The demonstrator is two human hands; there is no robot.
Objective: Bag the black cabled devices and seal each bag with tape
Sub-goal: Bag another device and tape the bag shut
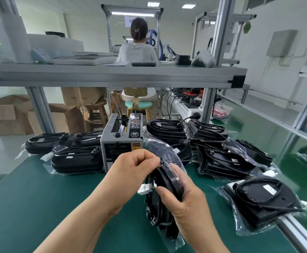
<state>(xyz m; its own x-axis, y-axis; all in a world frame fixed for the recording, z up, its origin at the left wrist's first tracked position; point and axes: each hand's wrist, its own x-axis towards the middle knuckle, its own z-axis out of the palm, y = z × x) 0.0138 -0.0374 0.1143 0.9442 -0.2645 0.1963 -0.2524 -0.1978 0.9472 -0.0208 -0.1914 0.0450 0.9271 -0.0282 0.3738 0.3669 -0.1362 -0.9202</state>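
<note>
A black cabled device (164, 201) stands on edge on the green mat, partly inside a clear plastic bag (172, 240). My right hand (183, 201) grips its upper right side, some fingers behind the bag film. My left hand (136, 168) pinches the cable at the top of the device. A white connector (144, 189) sticks out on the left between the hands. The grey tape dispenser (120, 143) stands just behind my left hand.
Bagged black devices lie left of the dispenser (76, 157) and in a pile at the right (222, 154); one lies near the table's right rail (262, 199). A metal shelf (112, 73) spans overhead. A person sits with their back to me beyond it.
</note>
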